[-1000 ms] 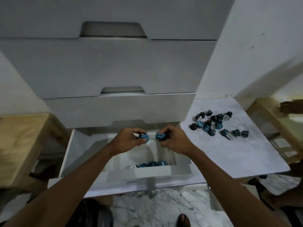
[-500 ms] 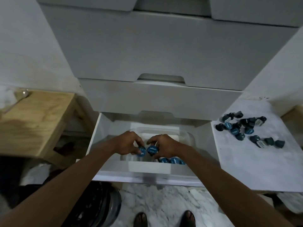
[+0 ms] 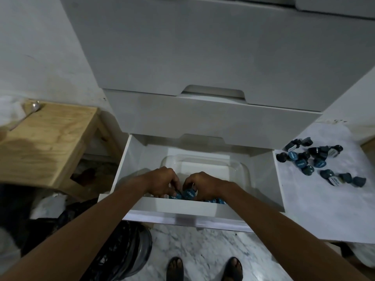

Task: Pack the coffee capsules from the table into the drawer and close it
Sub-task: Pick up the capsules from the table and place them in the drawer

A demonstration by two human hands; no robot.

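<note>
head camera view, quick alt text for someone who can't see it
Left hand and right hand reach into an open white drawer, each holding a blue capsule in a clear tray. More capsules lie scattered on the white table to the right.

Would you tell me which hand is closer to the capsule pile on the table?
Right. Both hands are in the drawer, each pinching a capsule; the right hand is left of the pile, the left hand further left.

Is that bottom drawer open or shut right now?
Open. The bottom drawer is pulled out, its inside and a clear container showing; the left hand and right hand hold blue capsules in it.
</note>
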